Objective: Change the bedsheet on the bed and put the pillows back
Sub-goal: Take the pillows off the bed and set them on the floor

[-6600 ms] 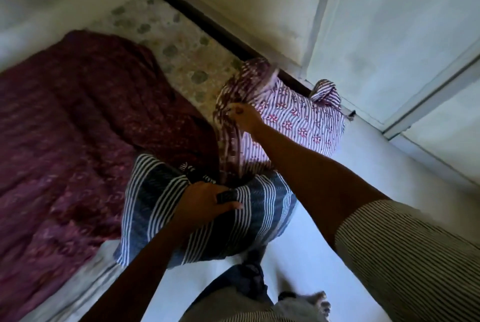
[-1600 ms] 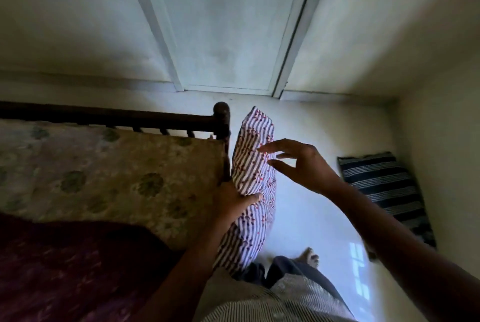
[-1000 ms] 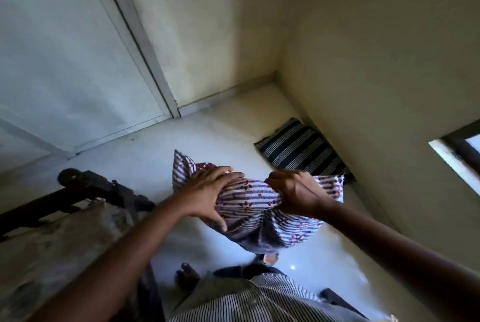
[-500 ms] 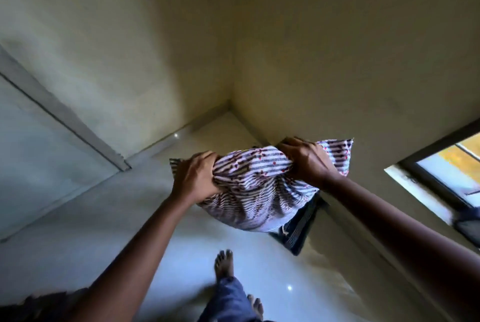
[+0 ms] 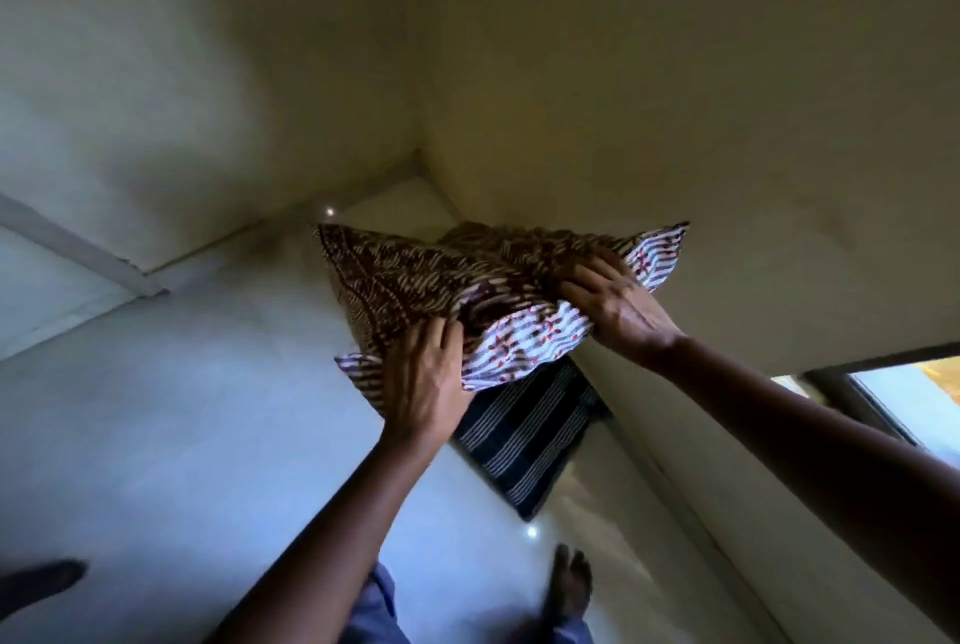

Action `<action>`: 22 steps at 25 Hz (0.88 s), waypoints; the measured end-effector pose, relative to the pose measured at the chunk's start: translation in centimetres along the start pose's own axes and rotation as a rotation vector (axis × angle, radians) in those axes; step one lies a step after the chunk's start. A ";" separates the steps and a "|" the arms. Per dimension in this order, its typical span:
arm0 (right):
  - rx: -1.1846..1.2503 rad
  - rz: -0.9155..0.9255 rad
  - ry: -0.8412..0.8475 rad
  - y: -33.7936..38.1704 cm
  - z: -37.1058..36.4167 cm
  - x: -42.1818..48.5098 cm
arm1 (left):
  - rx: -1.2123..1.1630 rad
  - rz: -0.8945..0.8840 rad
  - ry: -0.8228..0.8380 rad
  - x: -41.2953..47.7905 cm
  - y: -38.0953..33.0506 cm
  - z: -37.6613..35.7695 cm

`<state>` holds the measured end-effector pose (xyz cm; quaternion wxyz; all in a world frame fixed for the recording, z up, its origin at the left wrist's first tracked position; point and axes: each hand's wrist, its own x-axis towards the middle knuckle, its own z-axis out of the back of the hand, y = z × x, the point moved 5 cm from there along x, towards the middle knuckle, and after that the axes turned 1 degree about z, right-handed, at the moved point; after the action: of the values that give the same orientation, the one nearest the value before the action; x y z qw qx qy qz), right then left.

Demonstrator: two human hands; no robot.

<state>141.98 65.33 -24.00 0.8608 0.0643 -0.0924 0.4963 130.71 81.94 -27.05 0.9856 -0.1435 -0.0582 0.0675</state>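
Both my hands hold a pillow (image 5: 415, 279) with a brown-and-white striped, red-flowered cover, lying flat and low over the floor near the room's corner. My left hand (image 5: 423, 373) grips its near left edge. My right hand (image 5: 613, 305) presses on its near right side, fingers spread over the cloth. A second pillow (image 5: 524, 440), dark blue with white stripes, lies on the floor along the wall, partly hidden under the held pillow. The bed is out of view.
Pale walls meet in a corner (image 5: 421, 160) just beyond the pillows. A window frame (image 5: 857, 383) is at the right edge. Glossy white floor (image 5: 182, 409) spreads to the left. My bare foot (image 5: 569, 581) stands near the bottom, and a dark shape (image 5: 41, 578) lies at the lower left.
I have turned away from the bed toward the corner and lowered the flowered pillow over the blue striped one. It now lies flat instead of bunched between my hands.
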 end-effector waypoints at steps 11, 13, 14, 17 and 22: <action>-0.016 -0.107 0.217 -4.0 -33.6 -27.0 | -0.049 0.129 0.189 -13.3 -7.8 -39.3; 0.080 -0.319 0.202 -2.9 -35.3 -29.7 | -0.101 0.143 0.278 -14.6 -7.4 -40.8; 0.222 -0.544 0.175 -1.7 -35.6 -30.9 | -0.156 0.145 0.344 -15.2 -6.8 -41.3; 0.793 -1.614 -0.023 4.9 -37.8 -35.9 | -0.436 0.083 0.522 -17.2 -5.2 -42.2; 1.496 -2.059 -0.173 11.4 -50.8 -37.0 | -0.679 0.298 0.465 -17.2 -0.3 -42.8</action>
<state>118.86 50.13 -81.55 0.5918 0.6052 0.2453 -0.4725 119.55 67.27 -69.35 0.8490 -0.4775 0.1677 0.1518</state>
